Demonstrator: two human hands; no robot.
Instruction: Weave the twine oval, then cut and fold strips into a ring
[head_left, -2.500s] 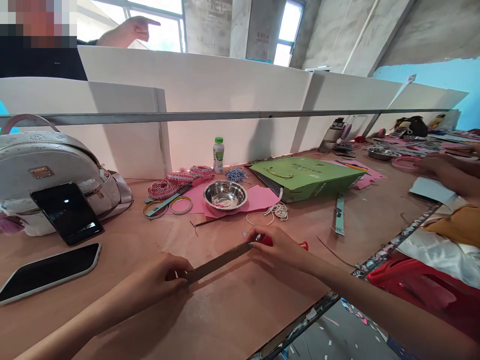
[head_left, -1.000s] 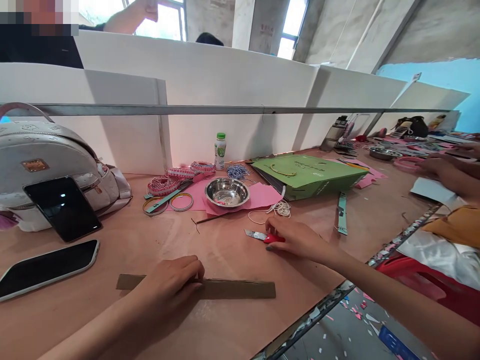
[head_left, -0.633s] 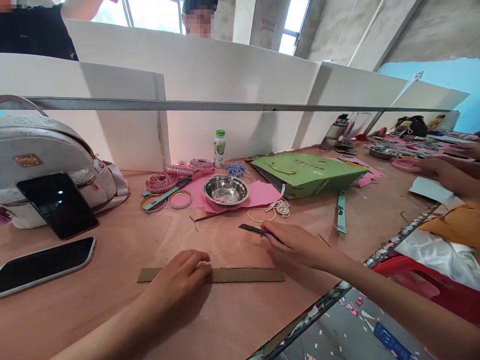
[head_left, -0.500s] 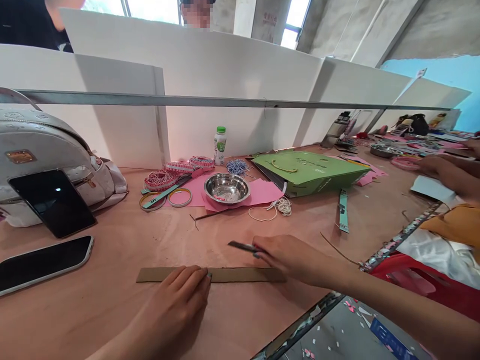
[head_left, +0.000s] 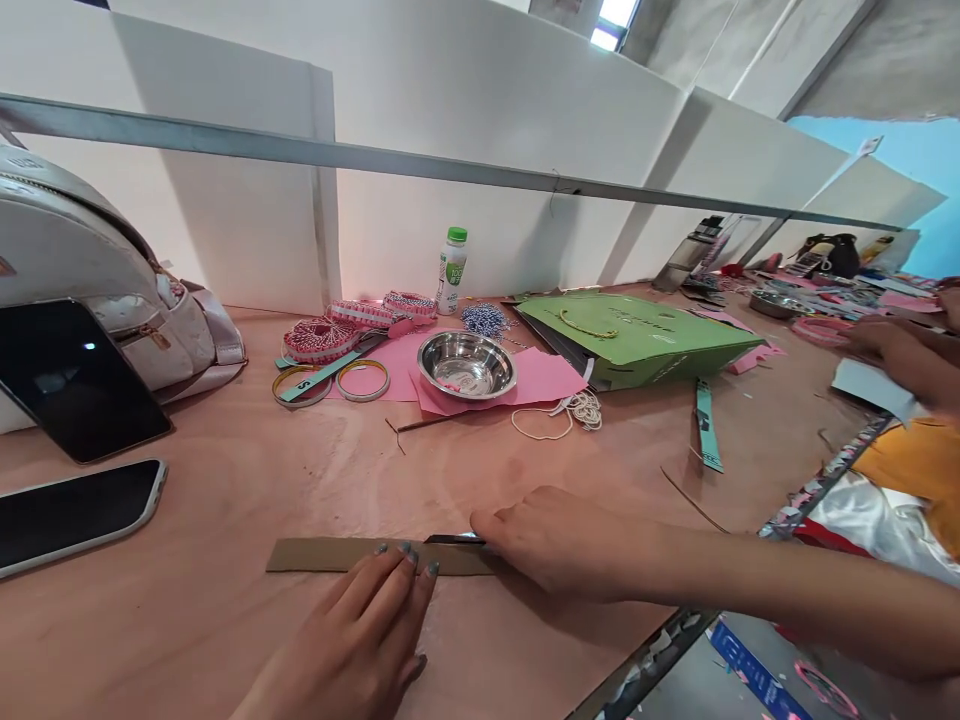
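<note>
The left hand [head_left: 356,635] lay palm down with its fingers stretched out, their tips pressed on the cardboard strip [head_left: 307,556]; it pinned the piece without gripping it. The right hand [head_left: 551,545] was closed around a craft knife [head_left: 450,540], whose handle was hidden in the fist so that only the blade showed.

The strip lay flat on the tabletop [head_left: 247,490], at about seven o'clock from the middle of the view, with the steel bowl [head_left: 499,368] off at one o'clock from it and the green paper bag [head_left: 645,335] at two. Its long axis ran almost straight from nine o'clock to three; the nine o'clock end was bare, while the other was covered by the right hand. The blade pointed to nine, nearly parallel with that axis, along the strip's twelve o'clock edge. Whether its edge bit into the card could not be told.

The step in hand seemed to be laying the blade to the strip under a steadying hand. The next move, by that reading, called for firm pressure from the left fingertips, kept out of the blade's line.
</note>
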